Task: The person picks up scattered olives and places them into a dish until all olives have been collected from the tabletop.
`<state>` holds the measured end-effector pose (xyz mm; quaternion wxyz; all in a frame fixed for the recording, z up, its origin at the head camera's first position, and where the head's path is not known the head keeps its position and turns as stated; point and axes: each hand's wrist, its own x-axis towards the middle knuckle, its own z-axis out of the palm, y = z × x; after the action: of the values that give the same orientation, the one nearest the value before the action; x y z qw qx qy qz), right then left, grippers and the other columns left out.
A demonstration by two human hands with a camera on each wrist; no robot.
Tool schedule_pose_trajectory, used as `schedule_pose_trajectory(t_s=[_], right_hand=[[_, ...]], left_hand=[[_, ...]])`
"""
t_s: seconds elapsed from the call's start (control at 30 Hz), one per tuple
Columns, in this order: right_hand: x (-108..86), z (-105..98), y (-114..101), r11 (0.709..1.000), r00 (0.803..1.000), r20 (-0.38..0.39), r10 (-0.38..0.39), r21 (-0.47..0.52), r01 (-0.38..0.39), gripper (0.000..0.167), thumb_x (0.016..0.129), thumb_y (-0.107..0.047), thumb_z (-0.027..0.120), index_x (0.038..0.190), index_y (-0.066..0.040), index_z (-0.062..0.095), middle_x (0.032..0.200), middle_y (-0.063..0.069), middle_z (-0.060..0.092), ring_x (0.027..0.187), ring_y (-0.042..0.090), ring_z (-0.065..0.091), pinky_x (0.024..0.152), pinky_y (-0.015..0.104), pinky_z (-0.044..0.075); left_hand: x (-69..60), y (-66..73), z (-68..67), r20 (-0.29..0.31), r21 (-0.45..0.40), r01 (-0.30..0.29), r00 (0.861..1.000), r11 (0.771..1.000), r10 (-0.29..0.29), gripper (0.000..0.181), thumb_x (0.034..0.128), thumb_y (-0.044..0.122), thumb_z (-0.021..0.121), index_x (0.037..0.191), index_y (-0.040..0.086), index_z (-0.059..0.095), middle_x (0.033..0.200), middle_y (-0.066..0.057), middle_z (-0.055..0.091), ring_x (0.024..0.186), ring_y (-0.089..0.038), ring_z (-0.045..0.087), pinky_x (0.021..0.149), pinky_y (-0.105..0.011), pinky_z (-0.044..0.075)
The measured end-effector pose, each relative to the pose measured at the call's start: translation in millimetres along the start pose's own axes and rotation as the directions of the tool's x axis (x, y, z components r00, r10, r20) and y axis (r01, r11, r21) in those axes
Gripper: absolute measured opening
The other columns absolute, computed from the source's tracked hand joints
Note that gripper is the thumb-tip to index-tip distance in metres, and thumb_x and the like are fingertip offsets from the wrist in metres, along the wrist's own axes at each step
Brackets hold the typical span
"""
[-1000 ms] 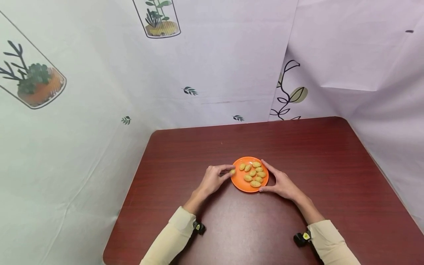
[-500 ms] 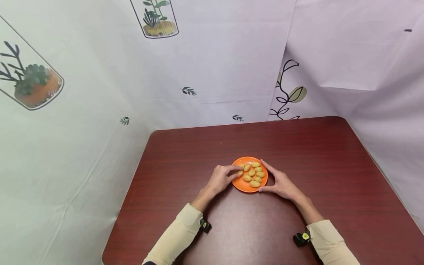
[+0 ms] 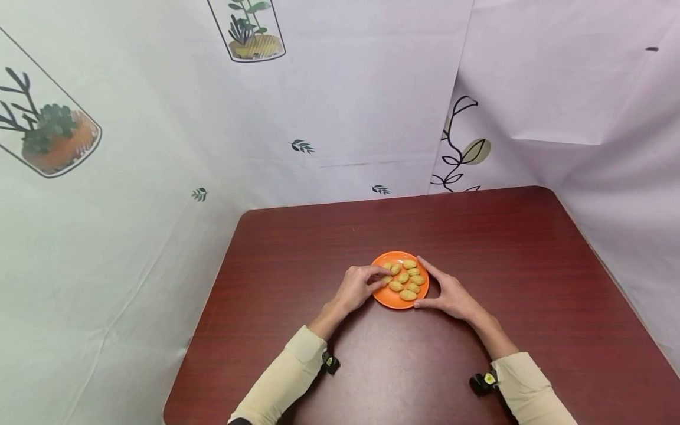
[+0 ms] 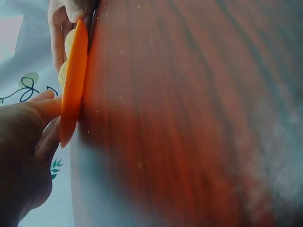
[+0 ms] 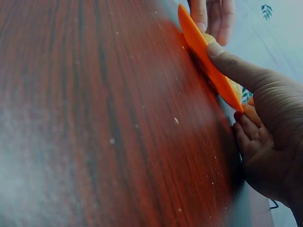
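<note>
An orange plate (image 3: 395, 303) lies on the table with several tan, ridged, oval nuts (image 3: 396, 286) spread over it. Over the plate's left side, my left hand (image 3: 357, 288) pinches one nut (image 3: 387, 280) between thumb and fingers, partly covering it and a neighbouring nut. My right hand (image 3: 451, 295) holds the plate's right rim, thumb at the near edge and fingers reaching round to the far edge. In the right wrist view the right thumb (image 5: 232, 64) rests on the rim. The left wrist view shows the plate edge-on, its contents mostly hidden.
The dark red-brown table (image 3: 297, 254) extends around the plate on all sides. White cloth with printed plants (image 3: 340, 106) hangs behind the table and along its left and right edges. Small pale crumbs (image 5: 176, 120) dot the tabletop.
My left hand has moved right with the nut, from the plate's left rim to farther inside the plate, beside the other nuts. The right hand stays at the rim.
</note>
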<state>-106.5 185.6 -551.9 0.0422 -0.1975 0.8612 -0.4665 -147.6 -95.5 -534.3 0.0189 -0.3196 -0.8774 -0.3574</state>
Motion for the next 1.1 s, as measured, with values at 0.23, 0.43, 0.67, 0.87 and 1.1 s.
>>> schedule_pose_trajectory(t_s=[0.23, 0.43, 0.67, 0.87, 1.1], right_hand=[[0.6, 0, 0, 1.000, 1.000, 0.002, 0.006, -0.002, -0.006, 0.114, 0.080, -0.037, 0.096, 0.168, -0.010, 0.030, 0.167, 0.024, 0.037, 0.149, 0.047, 0.039, 0.118, 0.067, 0.034], [0.6, -1, 0, 1.000, 1.000, 0.006, 0.012, 0.003, -0.012, 0.114, 0.080, -0.037, 0.096, 0.169, -0.011, 0.030, 0.167, 0.023, 0.036, 0.150, 0.046, 0.038, 0.118, 0.066, 0.033], [-0.8, -2, 1, 1.000, 1.000, 0.001, 0.005, -0.011, -0.005, 0.114, 0.080, -0.036, 0.096, 0.168, -0.007, 0.030, 0.167, 0.025, 0.035, 0.149, 0.049, 0.038, 0.117, 0.069, 0.033], [-2.9, -3, 2, 0.999, 1.000, 0.004, -0.002, -0.033, 0.002, 0.113, 0.081, -0.036, 0.096, 0.168, -0.006, 0.030, 0.167, 0.026, 0.036, 0.148, 0.050, 0.039, 0.116, 0.070, 0.034], [-3.8, -4, 3, 0.999, 1.000, 0.004, 0.003, -0.033, -0.003, 0.115, 0.081, -0.037, 0.096, 0.169, -0.007, 0.027, 0.167, 0.027, 0.035, 0.148, 0.051, 0.039, 0.115, 0.070, 0.035]], left_hand=[[-2.1, -1.4, 0.8, -0.010, -0.053, 0.022, 1.000, 0.998, -0.022, 0.025, 0.0959, 0.006, 0.080, 0.121, 0.009, 0.079, 0.118, -0.003, 0.079, 0.100, -0.010, 0.076, 0.085, -0.015, 0.056], [-7.7, -1.7, -6.9, -0.050, -0.093, 0.030, 0.998, 0.995, -0.035, 0.029, 0.0940, 0.004, 0.081, 0.123, 0.006, 0.077, 0.118, -0.006, 0.079, 0.101, -0.014, 0.077, 0.087, -0.018, 0.057], [-18.9, -4.0, -20.5, -0.120, -0.105, 0.041, 0.991, 0.994, -0.053, 0.030, 0.0926, 0.002, 0.082, 0.122, 0.005, 0.077, 0.115, -0.006, 0.079, 0.099, -0.016, 0.077, 0.087, -0.021, 0.059], [-30.9, -6.1, -30.3, -0.148, -0.107, 0.073, 0.985, 0.992, -0.089, 0.032, 0.0931, 0.004, 0.082, 0.125, 0.009, 0.076, 0.117, -0.004, 0.079, 0.101, -0.016, 0.077, 0.088, -0.025, 0.060], [-45.3, -10.2, -40.9, -0.185, -0.065, 0.073, 0.979, 0.995, -0.084, 0.031, 0.0948, 0.005, 0.081, 0.126, 0.009, 0.076, 0.117, -0.003, 0.079, 0.103, -0.017, 0.077, 0.088, -0.030, 0.062]])
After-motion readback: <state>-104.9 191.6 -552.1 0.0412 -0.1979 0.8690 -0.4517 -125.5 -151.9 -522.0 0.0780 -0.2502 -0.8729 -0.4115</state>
